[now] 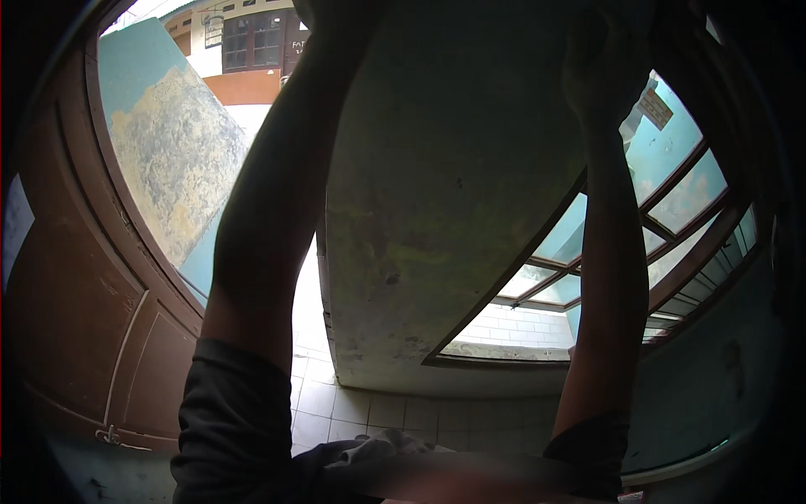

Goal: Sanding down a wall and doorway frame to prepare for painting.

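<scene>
Both my arms reach up in front of the wall. My left hand (329, 12) is at the top edge beside the bright doorway, mostly cut off and very dark, so its fingers cannot be read. Farther right, my right hand (598, 71) is raised against the shaded upper wall (453, 168), above the window. Its fingers look curled in, but deep shadow hides whatever they may hold. Dark short sleeves end near my elbows.
An opened brown wooden door (92, 277) stands at the left. A paned window (554, 277) with a dark frame is at the right. Pale floor tiles (369, 410) lie below. Outside are a stained blue wall (172, 143) and a building with dark windows (252, 42).
</scene>
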{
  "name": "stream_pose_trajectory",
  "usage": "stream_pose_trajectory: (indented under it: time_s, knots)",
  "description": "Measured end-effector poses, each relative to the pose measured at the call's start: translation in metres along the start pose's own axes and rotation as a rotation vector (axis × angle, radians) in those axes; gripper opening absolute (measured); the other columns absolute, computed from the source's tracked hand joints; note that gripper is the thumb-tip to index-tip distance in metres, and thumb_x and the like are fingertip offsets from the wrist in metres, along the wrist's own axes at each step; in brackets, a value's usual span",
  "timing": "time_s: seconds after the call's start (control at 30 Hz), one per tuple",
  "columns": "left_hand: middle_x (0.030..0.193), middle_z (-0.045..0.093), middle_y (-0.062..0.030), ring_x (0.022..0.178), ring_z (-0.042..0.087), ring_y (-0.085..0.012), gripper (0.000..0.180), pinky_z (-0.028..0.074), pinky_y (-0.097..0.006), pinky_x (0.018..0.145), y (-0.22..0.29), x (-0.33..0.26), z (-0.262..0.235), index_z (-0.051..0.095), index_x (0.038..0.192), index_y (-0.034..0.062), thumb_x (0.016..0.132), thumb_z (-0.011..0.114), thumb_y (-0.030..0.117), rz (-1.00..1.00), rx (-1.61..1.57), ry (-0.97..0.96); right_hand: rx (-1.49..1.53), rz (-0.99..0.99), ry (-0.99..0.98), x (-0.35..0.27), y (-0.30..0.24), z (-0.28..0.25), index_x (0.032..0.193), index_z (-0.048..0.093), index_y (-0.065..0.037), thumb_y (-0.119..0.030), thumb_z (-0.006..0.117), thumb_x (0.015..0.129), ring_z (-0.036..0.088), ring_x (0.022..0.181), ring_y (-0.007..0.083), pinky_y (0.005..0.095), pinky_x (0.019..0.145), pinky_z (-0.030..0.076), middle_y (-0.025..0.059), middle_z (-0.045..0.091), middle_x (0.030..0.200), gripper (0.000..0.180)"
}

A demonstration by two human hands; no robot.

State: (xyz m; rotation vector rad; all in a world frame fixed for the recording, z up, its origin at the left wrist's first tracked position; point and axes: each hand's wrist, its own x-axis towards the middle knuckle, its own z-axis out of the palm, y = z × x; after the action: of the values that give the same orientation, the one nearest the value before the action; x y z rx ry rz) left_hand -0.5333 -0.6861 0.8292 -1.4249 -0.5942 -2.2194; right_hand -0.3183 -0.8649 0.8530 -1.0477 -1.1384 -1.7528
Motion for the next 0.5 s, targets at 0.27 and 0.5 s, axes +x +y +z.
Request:
stream_pose_trajectory:
  time_s: [0.27, 0.5]
  knots:
    - [0.133, 0.053, -0.0214, 0.121, 0.053, -0.0413, 0.057, 0.047, -0.05, 0.094, 0.031, -0.161, -0.094, 0.054, 0.148, 0.0137, 0.093, 0.066, 0.023, 0.121, -0.082, -0.415, -0.041, -0.004, 0.019, -0.003, 0.001, -0.002, 0.125, 0.058, -0.005, -0.025, 0.064, 0.094, 0.053, 0.114, 0.0427, 0.0521, 0.099, 0.044, 0.022, 0.055, 0.123, 0.037]
    - [0.119, 0.056, -0.0297, 0.109, 0.055, -0.0421, 0.043, 0.048, -0.054, 0.09, -0.078, -0.053, 0.038, 0.061, 0.117, 0.0007, 0.092, 0.065, 0.036, 0.077, -0.007, 0.113, -0.058, -0.168, 0.155, 0.003, 0.02, 0.047, 0.122, 0.068, -0.01, -0.051, 0.065, 0.094, 0.065, 0.108, 0.0356, 0.0506, 0.091, 0.052, 0.0139, 0.069, 0.119, 0.05]
